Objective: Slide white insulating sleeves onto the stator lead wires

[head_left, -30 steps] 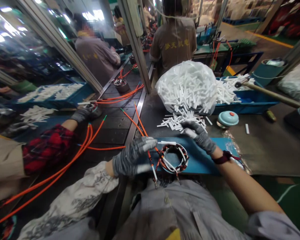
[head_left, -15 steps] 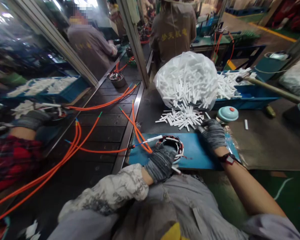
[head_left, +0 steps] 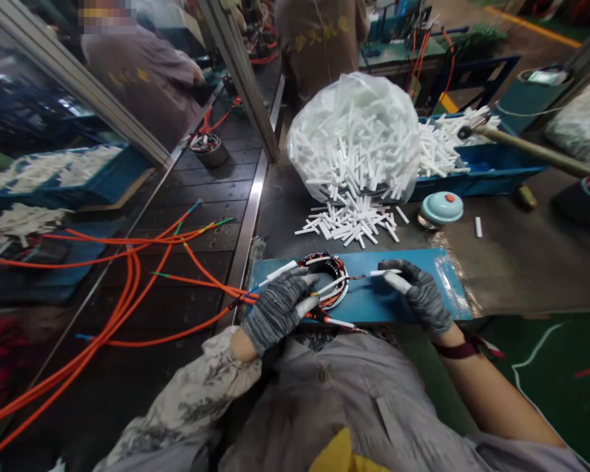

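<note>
A wound motor stator [head_left: 338, 296], a ring of copper windings with loose leads, lies on the blue mat [head_left: 368, 305]. My left hand [head_left: 281, 307], in a grey glove, is closed at the stator's left side. Between its thumb and fingers is a white-sleeved wire lead [head_left: 332, 286], whose dark bare end points right. My right hand [head_left: 423, 296], gloved too, pinches a short white sleeve tube [head_left: 384, 272]. That tube lies roughly level, just right of the lead's end and apart from it. Another white-sleeved lead [head_left: 340, 322] sticks out at the stator's near side.
Behind the mat lies a pile of white tubes [head_left: 354, 223], spilling from a clear plastic bag [head_left: 307, 141]. A pale blue round container [head_left: 441, 208] and a blue bin [head_left: 501, 177] stand to the right. Orange cables [head_left: 128, 298] cross the slatted conveyor [head_left: 216, 190] at left. Co-workers stand beyond.
My right hand has come back from the tube pile, bringing a white tube near the stator. My left hand has shifted from over the ring to its left side. Orange cables at left have moved.
</note>
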Tool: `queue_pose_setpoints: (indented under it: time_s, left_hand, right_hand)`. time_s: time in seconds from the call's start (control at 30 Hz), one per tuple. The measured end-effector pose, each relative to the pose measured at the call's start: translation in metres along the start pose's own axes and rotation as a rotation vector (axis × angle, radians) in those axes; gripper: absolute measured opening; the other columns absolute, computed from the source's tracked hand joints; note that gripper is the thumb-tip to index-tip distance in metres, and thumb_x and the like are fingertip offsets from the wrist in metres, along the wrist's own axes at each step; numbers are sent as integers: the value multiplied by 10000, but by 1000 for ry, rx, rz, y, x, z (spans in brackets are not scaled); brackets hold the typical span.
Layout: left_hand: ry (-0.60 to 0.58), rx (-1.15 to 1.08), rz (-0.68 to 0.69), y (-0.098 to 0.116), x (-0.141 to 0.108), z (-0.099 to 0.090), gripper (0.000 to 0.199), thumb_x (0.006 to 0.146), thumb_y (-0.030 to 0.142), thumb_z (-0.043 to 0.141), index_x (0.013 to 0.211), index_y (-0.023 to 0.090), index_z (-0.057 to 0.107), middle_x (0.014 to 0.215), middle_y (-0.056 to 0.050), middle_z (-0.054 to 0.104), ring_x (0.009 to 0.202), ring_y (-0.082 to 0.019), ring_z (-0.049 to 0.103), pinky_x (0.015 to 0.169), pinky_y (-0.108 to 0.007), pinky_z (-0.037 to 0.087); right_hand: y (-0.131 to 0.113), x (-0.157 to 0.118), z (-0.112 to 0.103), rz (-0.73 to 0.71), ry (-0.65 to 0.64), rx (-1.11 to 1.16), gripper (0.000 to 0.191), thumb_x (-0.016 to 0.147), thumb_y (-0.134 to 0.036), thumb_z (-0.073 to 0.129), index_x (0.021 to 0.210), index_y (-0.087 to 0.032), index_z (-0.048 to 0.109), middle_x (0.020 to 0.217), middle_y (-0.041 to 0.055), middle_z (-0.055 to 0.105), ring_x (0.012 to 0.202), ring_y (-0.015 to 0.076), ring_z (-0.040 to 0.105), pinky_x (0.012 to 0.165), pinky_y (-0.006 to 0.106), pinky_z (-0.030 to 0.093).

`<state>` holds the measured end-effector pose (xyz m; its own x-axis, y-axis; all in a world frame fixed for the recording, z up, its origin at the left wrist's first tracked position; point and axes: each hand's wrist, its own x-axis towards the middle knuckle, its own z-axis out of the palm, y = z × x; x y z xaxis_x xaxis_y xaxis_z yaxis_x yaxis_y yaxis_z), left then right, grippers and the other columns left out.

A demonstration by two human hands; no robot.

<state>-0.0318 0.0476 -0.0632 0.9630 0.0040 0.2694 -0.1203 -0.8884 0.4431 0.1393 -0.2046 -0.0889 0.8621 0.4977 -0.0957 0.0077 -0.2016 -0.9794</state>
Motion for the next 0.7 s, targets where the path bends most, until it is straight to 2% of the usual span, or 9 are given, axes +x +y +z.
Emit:
queue_pose_setpoints:
  time_s: [0.07,0.17,0.23,0.3,0.37,0.43,0.5,0.57,0.7]
  left_hand:
    - [17,44,53,-2,2,9,292,961,262,500,1211,202,637,1164,-71,701,1190,-218,604,1079,-435,470]
    - [49,106,126,-4,6,19,293,979,253,472,1211,190,639,1140,-67,713,1108,-196,646,1050,-407,489]
    - [87,134,155,-6,7,21,296,984,249,466,1218,185,635,1110,-67,720,1052,-186,664,1007,-384,511]
    - [102,147,185,-8,8,21,300,985,241,461,1222,179,634,1071,-70,724,1017,-185,669,965,-373,527]
    - [88,160,212,-9,8,20,310,985,233,453,1234,177,628,1046,-74,722,1009,-192,665,954,-381,526]
    - [64,170,251,-10,8,18,323,988,222,430,1247,174,618,1046,-79,716,1024,-199,655,978,-402,509]
    - [28,173,294,-9,11,16,338,991,204,406,1259,166,608,1055,-86,708,1051,-199,640,1010,-410,487]
    - [-26,203,311,-8,15,16,355,986,183,399,1283,161,593,1060,-96,699,1069,-202,627,1017,-410,481]
    - [-123,383,232,-10,28,21,385,946,162,480,1315,206,583,961,-93,696,960,-222,643,898,-403,532]
  right_hand:
    - [3,4,2,40,-72,44,343,751,-469,721,972,-206,721,932,44,744,840,211,667,742,338,541]
    - [4,10,4,29,-158,49,350,751,-473,738,972,-202,726,853,33,743,760,199,671,707,337,548]
    - [4,13,6,-111,-198,17,302,757,-457,750,944,-222,738,904,35,750,829,207,686,775,350,551]
    - [3,14,8,-321,-246,-72,238,803,-438,723,943,-248,749,966,38,749,899,204,687,830,345,537]
    - [1,15,12,-502,-280,-247,241,876,-443,645,995,-264,752,912,43,744,838,189,682,784,322,528]
    - [-3,16,17,-587,-284,-456,315,927,-473,561,1077,-258,737,844,55,733,757,182,665,718,302,507]
    - [-10,20,23,-544,-302,-598,403,951,-521,486,1101,-232,723,803,68,724,706,181,650,677,291,486]
    - [-18,26,28,-391,-414,-599,473,964,-562,422,1019,-202,725,731,61,707,640,165,625,653,279,473]
    - [-30,36,40,-111,-666,-384,693,985,-621,237,601,-191,622,417,-9,515,412,107,473,571,251,452]
